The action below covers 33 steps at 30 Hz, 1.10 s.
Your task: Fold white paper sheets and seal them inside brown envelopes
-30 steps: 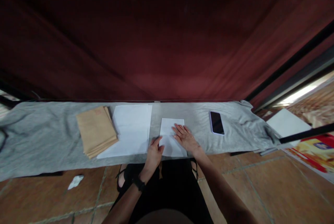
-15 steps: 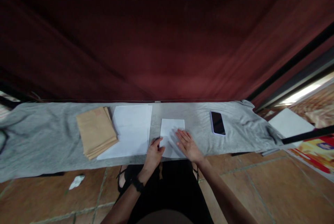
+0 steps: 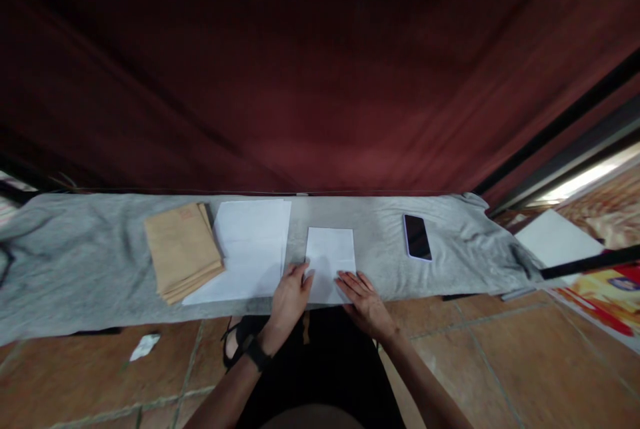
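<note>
A grey cloth (image 3: 75,255) covered a long, narrow surface running from left to right, with a dark red drape (image 3: 320,82) along its far side. On the tiled floor (image 3: 90,375), at the near left, lay a crumpled white scrap (image 3: 145,347). Left of centre on the cloth, a stack of brown envelopes (image 3: 184,245) was found, slightly fanned; its right side overlapped a pile of large white sheets (image 3: 253,249), whose edges were not fully aligned.

Right of that pile was the left hand (image 3: 291,292), a black watch (image 3: 257,353) at its wrist. The hand was partly open, the thumb a little apart from the forefinger, both at the left edge of a small white sheet (image 3: 327,249); whether it pinched that edge could not be determined. The small sheet lay flat at the middle of the cloth. The right hand (image 3: 367,302) was open, palm down and grasping nothing, its extended fingers resting on the sheet's near right portion.

Farther right, well apart from the hand, a phone (image 3: 417,237) lay with its dark screen up. Beyond the cloth's right end were a white panel (image 3: 555,239) and a red and yellow printed item (image 3: 607,299).
</note>
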Available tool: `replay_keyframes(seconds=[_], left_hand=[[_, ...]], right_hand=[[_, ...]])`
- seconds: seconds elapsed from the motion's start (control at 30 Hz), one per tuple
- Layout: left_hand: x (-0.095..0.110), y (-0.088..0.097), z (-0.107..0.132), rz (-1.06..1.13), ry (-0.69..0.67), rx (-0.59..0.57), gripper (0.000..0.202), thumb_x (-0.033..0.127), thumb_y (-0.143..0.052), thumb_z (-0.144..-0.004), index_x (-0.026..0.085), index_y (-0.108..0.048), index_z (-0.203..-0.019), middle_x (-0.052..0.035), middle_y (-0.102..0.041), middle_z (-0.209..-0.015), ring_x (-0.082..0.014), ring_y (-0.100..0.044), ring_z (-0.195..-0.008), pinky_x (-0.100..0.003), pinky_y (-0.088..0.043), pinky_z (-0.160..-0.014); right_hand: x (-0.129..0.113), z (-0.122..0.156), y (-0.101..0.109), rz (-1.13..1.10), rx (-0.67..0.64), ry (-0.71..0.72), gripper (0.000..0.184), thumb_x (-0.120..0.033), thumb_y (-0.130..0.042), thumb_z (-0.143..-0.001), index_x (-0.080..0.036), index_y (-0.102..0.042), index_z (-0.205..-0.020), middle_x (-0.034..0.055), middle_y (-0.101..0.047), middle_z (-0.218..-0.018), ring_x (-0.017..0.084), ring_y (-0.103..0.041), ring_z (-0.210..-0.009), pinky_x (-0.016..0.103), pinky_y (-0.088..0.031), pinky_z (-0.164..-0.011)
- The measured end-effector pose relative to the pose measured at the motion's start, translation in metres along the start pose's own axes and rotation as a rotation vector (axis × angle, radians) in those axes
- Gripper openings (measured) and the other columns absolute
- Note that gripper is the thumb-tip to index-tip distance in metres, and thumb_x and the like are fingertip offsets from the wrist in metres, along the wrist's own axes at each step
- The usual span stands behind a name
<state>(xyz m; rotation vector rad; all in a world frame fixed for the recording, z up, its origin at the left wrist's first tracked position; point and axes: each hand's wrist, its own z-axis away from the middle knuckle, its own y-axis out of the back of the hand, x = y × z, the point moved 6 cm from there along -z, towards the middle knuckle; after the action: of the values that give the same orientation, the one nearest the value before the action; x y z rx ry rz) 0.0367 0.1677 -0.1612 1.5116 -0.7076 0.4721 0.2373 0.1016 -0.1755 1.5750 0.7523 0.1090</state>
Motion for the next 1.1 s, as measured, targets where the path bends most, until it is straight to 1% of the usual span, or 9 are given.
replay_keyframes(seconds=[0.07, 0.17, 0.3, 0.5, 0.67, 0.77, 0.87, 0.97, 1.1], left_hand=[[0.016, -0.003, -0.007, -0.115, -0.148, 0.023, 0.035, 0.03, -0.049, -0.096, 0.018, -0.064, -0.126, -0.013, -0.065, -0.121, -0.0257, -0.063, -0.112, -0.043, -0.051, -0.101], [0.036, -0.02, -0.023, -0.213, -0.325, -0.026, 0.042, 0.033, -0.045, -0.099, 0.016, -0.057, -0.135, -0.0147, -0.052, -0.146, -0.0288, -0.043, -0.14, -0.048, -0.036, -0.116], [0.033, -0.042, -0.047, -0.277, -0.348, -0.107, 0.05, 0.035, -0.045, -0.099, 0.011, -0.05, -0.143, -0.0169, -0.043, -0.154, -0.0306, -0.033, -0.147, -0.052, -0.026, -0.12], [0.014, -0.035, -0.06, -0.277, -0.309, -0.062, 0.052, 0.032, -0.044, -0.099, 0.012, -0.045, -0.146, -0.0161, -0.041, -0.155, -0.0284, -0.032, -0.148, -0.051, -0.026, -0.121], [0.002, -0.021, -0.038, -0.228, -0.28, -0.1, 0.045, 0.025, -0.042, -0.099, 0.01, -0.053, -0.14, -0.0175, -0.047, -0.151, -0.028, -0.037, -0.145, -0.05, -0.032, -0.119], [0.001, -0.012, -0.007, -0.106, -0.39, -0.229, 0.041, 0.025, -0.044, -0.099, 0.02, -0.056, -0.138, -0.0104, -0.05, -0.15, -0.0216, -0.041, -0.143, -0.045, -0.037, -0.117], [0.001, -0.003, 0.02, -0.047, -0.497, -0.341, 0.054, 0.029, -0.065, -0.09, 0.03, -0.051, -0.142, -0.0056, -0.046, -0.153, -0.0218, -0.039, -0.144, -0.046, -0.036, -0.118], [-0.002, 0.003, 0.025, -0.027, -0.476, -0.312, 0.062, 0.016, -0.068, -0.083, 0.03, -0.053, -0.141, -0.0055, -0.05, -0.151, -0.0216, -0.044, -0.141, -0.046, -0.038, -0.118], [-0.001, 0.002, 0.014, -0.02, -0.397, -0.198, 0.042, 0.003, -0.055, -0.085, 0.024, -0.069, -0.118, -0.0063, -0.064, -0.134, -0.0204, -0.056, -0.129, -0.045, -0.045, -0.112]], right_hand=[[0.001, 0.0, 0.0, -0.016, 0.001, -0.002, 0.07, -0.012, -0.054, -0.088, -0.024, -0.033, -0.154, 0.0087, -0.041, -0.157, 0.023, -0.039, -0.144, 0.052, -0.029, -0.121], [0.003, 0.0, -0.001, -0.038, 0.009, -0.012, 0.069, -0.012, -0.054, -0.088, -0.024, -0.035, -0.154, 0.0086, -0.042, -0.156, 0.024, -0.04, -0.144, 0.053, -0.029, -0.121], [0.004, 0.001, -0.001, -0.068, 0.0, -0.028, 0.071, -0.011, -0.057, -0.085, -0.024, -0.037, -0.153, 0.0088, -0.043, -0.156, 0.025, -0.041, -0.143, 0.054, -0.03, -0.12], [0.004, -0.001, 0.002, -0.12, 0.003, -0.043, 0.07, -0.012, -0.057, -0.086, -0.026, -0.037, -0.152, 0.0084, -0.043, -0.155, 0.025, -0.041, -0.143, 0.055, -0.029, -0.12], [0.008, -0.001, 0.004, -0.202, 0.023, -0.064, 0.063, -0.013, -0.056, -0.088, -0.028, -0.044, -0.148, 0.0074, -0.048, -0.152, 0.024, -0.044, -0.141, 0.056, -0.03, -0.12], [0.014, 0.0, 0.005, -0.259, 0.085, -0.062, 0.057, -0.009, -0.054, -0.088, -0.029, -0.052, -0.142, 0.0067, -0.056, -0.145, 0.022, -0.049, -0.137, 0.056, -0.033, -0.118], [0.019, 0.0, 0.005, -0.293, 0.145, -0.062, 0.051, -0.008, -0.053, -0.088, -0.029, -0.061, -0.134, 0.0061, -0.062, -0.138, 0.021, -0.055, -0.131, 0.053, -0.037, -0.116], [0.023, -0.002, 0.006, -0.291, 0.185, -0.085, 0.045, -0.008, -0.054, -0.089, -0.029, -0.067, -0.127, 0.0048, -0.066, -0.133, 0.021, -0.059, -0.127, 0.052, -0.04, -0.115], [0.025, -0.004, 0.01, -0.285, 0.199, -0.12, 0.032, -0.016, -0.055, -0.094, -0.03, -0.071, -0.12, 0.0033, -0.071, -0.125, 0.021, -0.063, -0.121, 0.05, -0.043, -0.113]])
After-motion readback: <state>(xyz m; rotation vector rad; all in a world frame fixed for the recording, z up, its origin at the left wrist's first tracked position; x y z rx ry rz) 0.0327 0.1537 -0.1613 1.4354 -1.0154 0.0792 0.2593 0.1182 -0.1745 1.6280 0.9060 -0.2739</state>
